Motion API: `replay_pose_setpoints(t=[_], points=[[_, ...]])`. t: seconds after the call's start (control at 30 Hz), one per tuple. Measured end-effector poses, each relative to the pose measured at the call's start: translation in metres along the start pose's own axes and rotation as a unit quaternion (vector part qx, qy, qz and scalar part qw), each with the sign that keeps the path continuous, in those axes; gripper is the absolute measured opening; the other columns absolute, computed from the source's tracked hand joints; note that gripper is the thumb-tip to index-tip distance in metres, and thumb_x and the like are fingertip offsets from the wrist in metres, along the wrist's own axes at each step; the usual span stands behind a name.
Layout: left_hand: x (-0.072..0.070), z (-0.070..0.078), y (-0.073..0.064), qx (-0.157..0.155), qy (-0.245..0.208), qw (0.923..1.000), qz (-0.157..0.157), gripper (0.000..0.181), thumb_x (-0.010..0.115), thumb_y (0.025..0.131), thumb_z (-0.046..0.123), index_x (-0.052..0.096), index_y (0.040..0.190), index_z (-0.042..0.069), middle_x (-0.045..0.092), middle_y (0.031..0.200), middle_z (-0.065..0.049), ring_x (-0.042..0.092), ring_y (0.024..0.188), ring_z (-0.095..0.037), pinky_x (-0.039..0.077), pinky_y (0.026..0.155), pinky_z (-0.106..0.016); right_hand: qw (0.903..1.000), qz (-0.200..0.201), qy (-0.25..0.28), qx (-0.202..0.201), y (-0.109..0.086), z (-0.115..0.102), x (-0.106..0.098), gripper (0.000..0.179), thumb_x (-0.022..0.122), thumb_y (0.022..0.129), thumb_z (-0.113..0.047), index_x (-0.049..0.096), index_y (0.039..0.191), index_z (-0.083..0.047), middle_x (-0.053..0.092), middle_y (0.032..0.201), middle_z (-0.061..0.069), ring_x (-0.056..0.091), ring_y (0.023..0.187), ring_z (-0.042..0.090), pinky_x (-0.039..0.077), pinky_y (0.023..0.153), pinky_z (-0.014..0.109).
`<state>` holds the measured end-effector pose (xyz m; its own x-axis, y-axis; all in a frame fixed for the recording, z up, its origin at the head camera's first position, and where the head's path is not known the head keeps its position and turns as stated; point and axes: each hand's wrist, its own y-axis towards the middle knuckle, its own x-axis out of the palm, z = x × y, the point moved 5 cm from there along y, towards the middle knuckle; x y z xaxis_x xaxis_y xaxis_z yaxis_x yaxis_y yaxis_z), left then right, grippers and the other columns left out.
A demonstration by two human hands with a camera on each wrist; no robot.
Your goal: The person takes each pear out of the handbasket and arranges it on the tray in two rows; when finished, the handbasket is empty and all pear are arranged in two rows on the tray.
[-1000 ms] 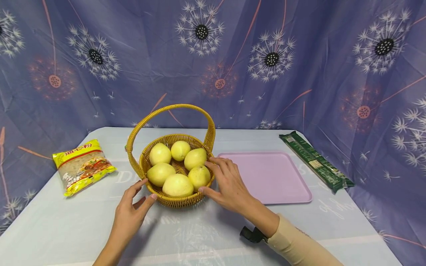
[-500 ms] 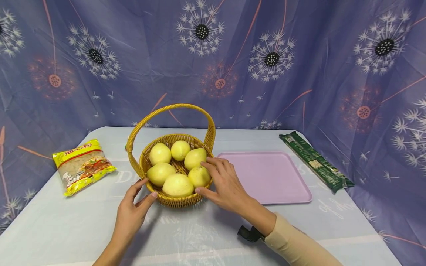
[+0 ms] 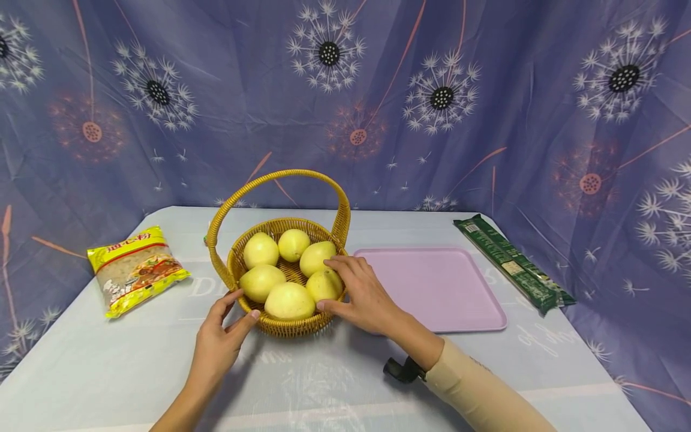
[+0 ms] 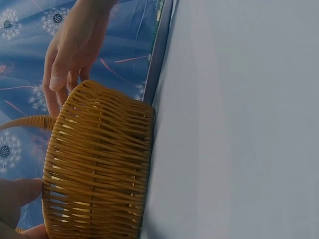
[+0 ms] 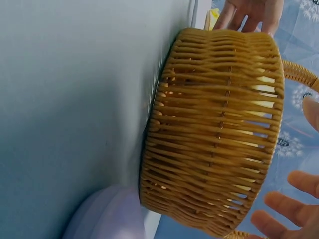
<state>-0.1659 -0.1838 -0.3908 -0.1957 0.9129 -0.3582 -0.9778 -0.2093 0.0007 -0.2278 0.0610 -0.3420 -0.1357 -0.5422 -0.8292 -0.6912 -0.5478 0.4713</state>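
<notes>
A golden woven basket [image 3: 291, 328] with a tall arched handle stands on the table, holding several pale yellow round fruits [image 3: 260, 251]. My left hand [image 3: 216, 345] is at its front left, thumb and forefinger touching the rim. Above the right side of the rim, my right hand [image 3: 364, 294] is spread around the front-right fruit [image 3: 326, 284]; contact with it cannot be told. In the right wrist view, my right fingers [image 5: 284, 209] are apart and lie above the rim. The left wrist view shows the basket's woven side [image 4: 99, 159], with my left thumb [image 4: 30, 190] at its rim.
A pink-purple tray [image 3: 432, 288] lies to the right of the basket. Beyond it is a long green packet [image 3: 510, 261]. A yellow-edged food bag [image 3: 137, 270] lies at the left. A patterned curtain [image 3: 351, 72] hangs behind the table.
My right hand has shifted slightly left over the front-right fruit. My left hand has edged a little to the right along the rim. The basket and fruits hold their places.
</notes>
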Motion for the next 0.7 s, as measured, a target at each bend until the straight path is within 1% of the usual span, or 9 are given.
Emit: replay_pose_setpoints(t=[0.1,0.27,0.47,0.7], points=[[0.002,0.001,0.0,0.0,-0.004,1.0,-0.002,0.06,0.061,0.091,0.037,0.038,0.143,0.017,0.028,0.154,-0.015,0.052,0.124,-0.031,0.048,0.082,-0.007,0.9994,-0.019,0.023,0.015,0.003,0.004,0.003,0.073,0.072,0.079,-0.048,0.044,0.138,-0.014,0.048,0.139,0.005,0.045,0.122,0.023,0.04,0.104,0.042],[0.004,0.001,0.001,0.002,-0.02,0.9998,-0.004,0.062,0.062,0.091,0.037,0.037,0.143,0.015,0.029,0.154,-0.013,0.051,0.125,-0.029,0.045,0.08,-0.003,0.997,-0.045,0.053,0.035,0.008,0.009,0.007,0.077,0.075,0.077,-0.045,0.042,0.139,-0.015,0.048,0.138,0.006,0.045,0.123,0.023,0.041,0.103,0.042],[0.005,0.001,0.001,0.005,-0.028,0.9996,-0.005,0.062,0.063,0.091,0.035,0.037,0.143,0.014,0.03,0.153,-0.014,0.049,0.126,-0.031,0.044,0.08,-0.001,0.9931,-0.074,0.082,0.039,0.016,0.01,0.011,0.078,0.078,0.074,-0.044,0.042,0.139,-0.018,0.049,0.137,0.003,0.043,0.126,0.02,0.04,0.106,0.042],[0.006,0.0,0.001,0.007,-0.033,0.9994,-0.004,0.061,0.062,0.091,0.031,0.037,0.143,0.013,0.03,0.153,-0.015,0.048,0.127,-0.031,0.044,0.08,-0.001,0.9835,-0.13,0.12,0.04,0.025,0.006,0.018,0.076,0.076,0.076,-0.044,0.041,0.141,-0.023,0.046,0.14,0.0,0.041,0.128,0.016,0.041,0.106,0.041]])
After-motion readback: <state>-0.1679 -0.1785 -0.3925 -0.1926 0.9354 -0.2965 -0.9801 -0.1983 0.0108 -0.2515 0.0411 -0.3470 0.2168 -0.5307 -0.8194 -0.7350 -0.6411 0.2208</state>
